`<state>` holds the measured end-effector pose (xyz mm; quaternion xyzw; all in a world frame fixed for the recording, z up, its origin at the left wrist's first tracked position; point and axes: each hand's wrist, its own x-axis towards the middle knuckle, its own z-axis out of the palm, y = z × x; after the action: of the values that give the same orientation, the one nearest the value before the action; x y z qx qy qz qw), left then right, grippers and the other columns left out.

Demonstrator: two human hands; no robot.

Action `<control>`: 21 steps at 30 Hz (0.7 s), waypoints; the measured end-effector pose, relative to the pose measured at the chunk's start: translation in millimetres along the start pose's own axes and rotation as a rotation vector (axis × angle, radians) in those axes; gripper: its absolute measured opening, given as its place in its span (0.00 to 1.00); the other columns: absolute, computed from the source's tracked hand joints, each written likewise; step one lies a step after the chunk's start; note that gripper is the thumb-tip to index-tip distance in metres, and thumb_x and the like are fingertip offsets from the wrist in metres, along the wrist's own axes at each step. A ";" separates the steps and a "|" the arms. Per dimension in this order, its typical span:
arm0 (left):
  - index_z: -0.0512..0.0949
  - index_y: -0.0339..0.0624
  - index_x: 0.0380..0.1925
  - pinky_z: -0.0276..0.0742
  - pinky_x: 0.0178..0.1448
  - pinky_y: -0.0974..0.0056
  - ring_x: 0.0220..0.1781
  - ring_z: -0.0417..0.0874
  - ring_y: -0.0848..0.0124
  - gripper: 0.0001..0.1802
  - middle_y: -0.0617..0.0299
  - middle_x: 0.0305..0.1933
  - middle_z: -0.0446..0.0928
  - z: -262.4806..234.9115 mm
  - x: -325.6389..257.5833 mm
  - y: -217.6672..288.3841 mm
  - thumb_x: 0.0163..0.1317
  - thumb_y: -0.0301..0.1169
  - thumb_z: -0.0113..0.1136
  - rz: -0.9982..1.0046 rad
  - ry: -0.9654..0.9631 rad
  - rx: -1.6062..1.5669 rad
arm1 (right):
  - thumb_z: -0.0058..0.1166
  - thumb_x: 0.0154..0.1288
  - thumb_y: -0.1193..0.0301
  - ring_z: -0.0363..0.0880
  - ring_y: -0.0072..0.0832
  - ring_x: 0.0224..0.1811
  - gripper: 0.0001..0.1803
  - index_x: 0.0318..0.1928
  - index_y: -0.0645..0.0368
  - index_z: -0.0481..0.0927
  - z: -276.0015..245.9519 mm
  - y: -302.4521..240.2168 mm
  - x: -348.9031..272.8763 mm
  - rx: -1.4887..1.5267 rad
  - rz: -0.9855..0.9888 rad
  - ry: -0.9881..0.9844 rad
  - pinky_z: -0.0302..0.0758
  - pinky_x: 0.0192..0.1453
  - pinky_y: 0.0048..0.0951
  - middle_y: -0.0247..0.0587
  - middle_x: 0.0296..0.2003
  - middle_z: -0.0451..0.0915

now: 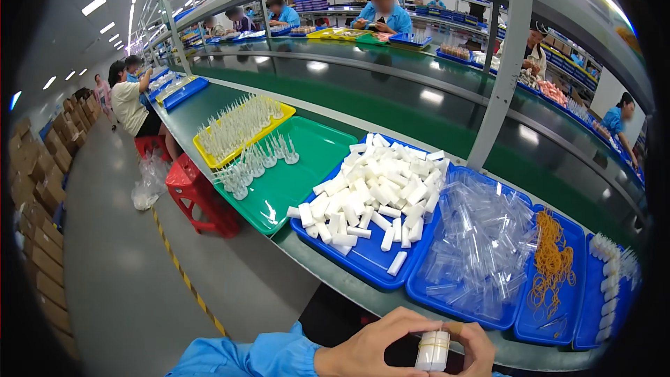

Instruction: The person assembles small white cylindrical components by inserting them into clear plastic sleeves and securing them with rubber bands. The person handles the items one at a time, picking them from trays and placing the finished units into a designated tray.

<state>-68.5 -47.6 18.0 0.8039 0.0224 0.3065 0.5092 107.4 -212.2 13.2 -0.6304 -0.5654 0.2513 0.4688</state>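
At the table's near edge, my left hand (377,344) and my right hand (477,350) close round a short white cylinder (433,352) from both sides. A thin yellowish rubber band circles the cylinder near its top. Just beyond my hands lies a blue tray (380,272) heaped with white cylindrical pieces (377,192). To its right, another blue tray (481,315) holds a pile of clear plastic tubes or sleeves (481,237). A narrower blue tray (541,328) carries loose orange-yellow rubber bands (553,258) and what looks like metal tweezers (553,322).
At far right, a blue tray (590,307) holds white pieces in rows. Leftward are a green tray (317,150) and a yellow tray (285,113) of spiky translucent parts. A metal post (502,77) rises behind the trays. Red stools (195,195) stand left; other people sit along the lines.
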 end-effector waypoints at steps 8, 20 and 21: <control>0.67 0.35 0.65 0.72 0.68 0.58 0.68 0.70 0.62 0.42 0.53 0.64 0.66 19.1 -10.9 -13.7 0.50 0.25 0.78 -0.193 0.112 -0.350 | 0.76 0.48 0.70 0.71 0.41 0.68 0.51 0.71 0.66 0.61 1.9 3.9 12.7 0.314 0.034 -0.010 0.69 0.71 0.42 0.51 0.67 0.66; 0.74 0.35 0.61 0.78 0.59 0.61 0.58 0.78 0.59 0.42 0.52 0.55 0.77 2.2 -25.7 17.9 0.42 0.26 0.81 -0.070 -0.049 0.089 | 0.77 0.42 0.71 0.84 0.46 0.47 0.38 0.56 0.69 0.75 9.1 -19.1 -4.2 -0.052 -0.272 0.088 0.81 0.52 0.39 0.55 0.50 0.82; 0.74 0.36 0.60 0.78 0.58 0.61 0.57 0.79 0.59 0.41 0.52 0.54 0.78 3.6 -27.7 15.3 0.41 0.26 0.81 -0.083 -0.019 0.061 | 0.77 0.42 0.71 0.84 0.46 0.46 0.38 0.56 0.69 0.75 7.7 -21.6 -1.0 -0.056 -0.266 0.072 0.82 0.51 0.39 0.55 0.50 0.82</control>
<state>-93.3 -67.5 16.7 0.8202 0.0601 0.2769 0.4970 90.4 -212.5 28.5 -0.5712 -0.6338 0.1483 0.5000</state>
